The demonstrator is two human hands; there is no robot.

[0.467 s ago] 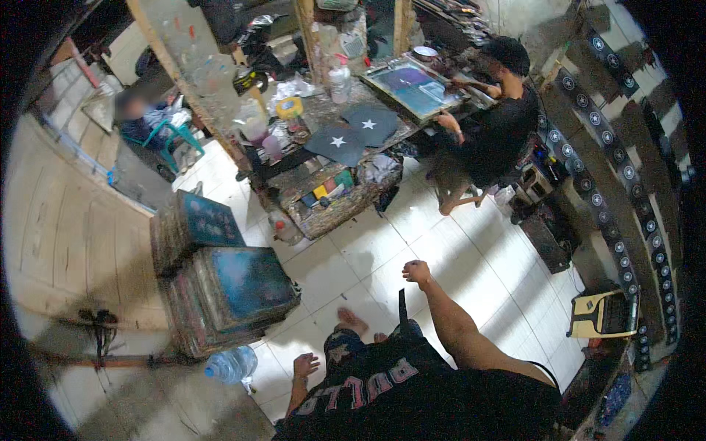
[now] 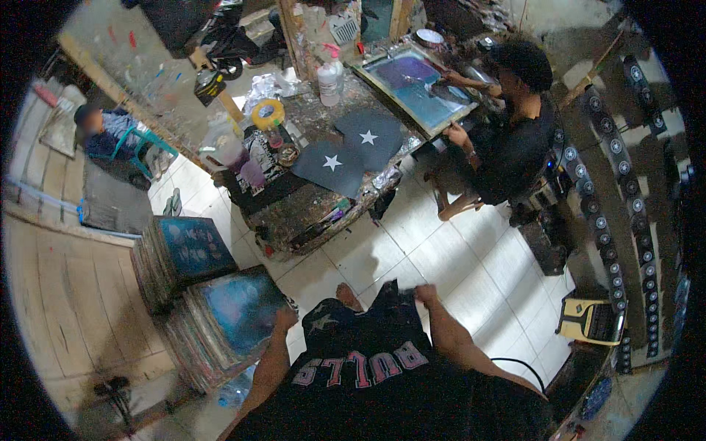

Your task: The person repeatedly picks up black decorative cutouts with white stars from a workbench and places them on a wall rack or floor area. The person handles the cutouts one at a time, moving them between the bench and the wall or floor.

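Observation:
My left hand (image 2: pixel 285 319) hangs low, beside the corner of a screen-printing frame with a blue mesh (image 2: pixel 246 301) on top of a stack; I cannot tell if it touches it. Blur hides its fingers. My right hand (image 2: pixel 425 294) is down by the right side of my dark shorts (image 2: pixel 397 295), too small and smeared for its fingers to show. Ahead stands a paint-stained worktable (image 2: pixel 305 209) bearing two dark curved pieces, each with a white star: a nearer one (image 2: pixel 316 176) and a farther one (image 2: pixel 382 138).
A co-worker (image 2: pixel 518 125) works over a printing frame (image 2: pixel 423 81) at the table's far right. Another person (image 2: pixel 110 136) sits on a teal chair at left. Printed strips (image 2: pixel 607 191) hang at right near a yellow-black case (image 2: pixel 590 321). Pale tiles (image 2: pixel 471 272) cover the floor.
My view has moved nearer the table. My left arm has swung forward from low beside me to the frame stack; my right hand has drawn back toward my shorts. The co-worker's arms have shifted over the frame.

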